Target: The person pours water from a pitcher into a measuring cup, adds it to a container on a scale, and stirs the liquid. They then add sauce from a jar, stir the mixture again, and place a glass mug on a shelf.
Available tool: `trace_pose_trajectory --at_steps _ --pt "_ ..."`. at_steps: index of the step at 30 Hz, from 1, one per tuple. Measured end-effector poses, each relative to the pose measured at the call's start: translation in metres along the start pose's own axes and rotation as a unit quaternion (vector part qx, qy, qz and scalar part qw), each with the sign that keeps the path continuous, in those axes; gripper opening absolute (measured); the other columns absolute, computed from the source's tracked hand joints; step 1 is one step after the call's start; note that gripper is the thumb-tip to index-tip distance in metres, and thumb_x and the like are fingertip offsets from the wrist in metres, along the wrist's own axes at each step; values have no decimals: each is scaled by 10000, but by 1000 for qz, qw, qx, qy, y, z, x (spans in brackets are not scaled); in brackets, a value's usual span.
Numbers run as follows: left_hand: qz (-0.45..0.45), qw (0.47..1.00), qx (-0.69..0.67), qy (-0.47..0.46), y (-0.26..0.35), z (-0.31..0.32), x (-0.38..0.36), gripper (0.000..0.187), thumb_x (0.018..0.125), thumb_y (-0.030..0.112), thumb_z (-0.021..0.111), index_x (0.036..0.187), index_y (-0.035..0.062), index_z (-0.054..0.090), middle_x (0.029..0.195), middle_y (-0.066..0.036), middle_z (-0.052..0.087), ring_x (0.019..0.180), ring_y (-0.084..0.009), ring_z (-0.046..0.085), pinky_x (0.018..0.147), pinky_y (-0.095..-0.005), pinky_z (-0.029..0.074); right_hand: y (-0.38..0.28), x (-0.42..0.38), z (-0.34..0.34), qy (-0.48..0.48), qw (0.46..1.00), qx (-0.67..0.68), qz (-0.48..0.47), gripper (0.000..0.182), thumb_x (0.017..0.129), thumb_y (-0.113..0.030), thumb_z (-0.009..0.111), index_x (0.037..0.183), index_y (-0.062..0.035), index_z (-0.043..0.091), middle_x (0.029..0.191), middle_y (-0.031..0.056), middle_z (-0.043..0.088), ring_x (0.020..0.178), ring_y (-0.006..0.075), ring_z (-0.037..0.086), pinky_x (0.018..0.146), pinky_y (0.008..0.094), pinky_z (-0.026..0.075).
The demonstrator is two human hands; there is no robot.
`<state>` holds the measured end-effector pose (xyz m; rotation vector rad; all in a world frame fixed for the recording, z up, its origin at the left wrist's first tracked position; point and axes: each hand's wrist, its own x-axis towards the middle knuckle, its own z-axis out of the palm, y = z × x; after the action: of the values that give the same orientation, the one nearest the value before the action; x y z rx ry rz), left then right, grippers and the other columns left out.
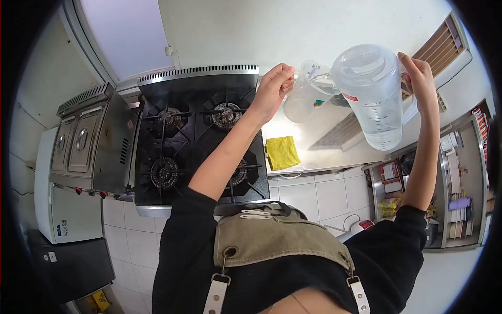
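My right hand (420, 78) is closed round the handle of a large lidded plastic pitcher (375, 107) with measuring marks, holding what looks like water. The pitcher is raised and slightly tilted, its top toward the left. In my left hand (275, 90) is the handle of a smaller see-through measuring jug (302, 102) bearing a small coloured sticker. The pitcher's lidded top overlaps the jug's rim in this view. Below the jug, a folded yellow cloth (282, 153) lies on the pale counter (320, 144).
Left of the counter stands a black gas stove (196, 136) with several burners. Beyond it is a steel appliance (94, 141) with lidded pans. Open shelves (452, 196) full of goods stand at the right. A slatted wooden panel (439, 44) is on the right wall.
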<state>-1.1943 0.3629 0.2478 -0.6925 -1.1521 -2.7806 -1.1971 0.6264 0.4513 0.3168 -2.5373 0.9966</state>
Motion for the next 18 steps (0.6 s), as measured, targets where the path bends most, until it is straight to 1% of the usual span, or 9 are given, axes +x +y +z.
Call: trace_pose_trajectory --at_steps 3,5,9,13,18 --pt "11 1000 -9 3 -2 -1 2 157 933 197 507 842 78 462 716 38 397 644 -50 353 612 -202 321 -3 3 -1 -1 1000 -22 -13 431 828 -398 574 603 -30 566 478 -62 350 409 33 297 407 225 225" --pt "19 1000 -16 14 -3 -1 1 168 935 198 503 824 79 457 705 37 382 642 -55 350 611 -206 320 0 4 -1 -4 999 -39 -8 441 827 -400 571 613 -15 584 475 -55 364 408 33 306 411 223 231" --pt "23 999 -27 17 -1 -4 2 185 937 200 500 804 84 447 693 37 365 637 -64 344 609 -211 318 -3 0 1 -3 1000 -30 -1 445 827 -400 568 655 8 621 470 -52 369 401 34 300 400 221 217" --pt "18 999 -20 23 3 -6 1 198 938 202 498 787 89 436 689 35 361 630 -70 336 603 -217 316 -1 0 2 -8 1000 -10 -11 422 830 -375 580 602 -20 573 471 -60 345 394 31 282 392 223 200" --pt "22 999 -21 21 4 -8 0 188 935 192 501 793 86 439 701 32 387 634 -67 352 604 -217 324 2 -1 2 -14 1000 5 -7 414 844 -361 577 610 -20 560 472 -66 327 385 26 270 375 222 184"
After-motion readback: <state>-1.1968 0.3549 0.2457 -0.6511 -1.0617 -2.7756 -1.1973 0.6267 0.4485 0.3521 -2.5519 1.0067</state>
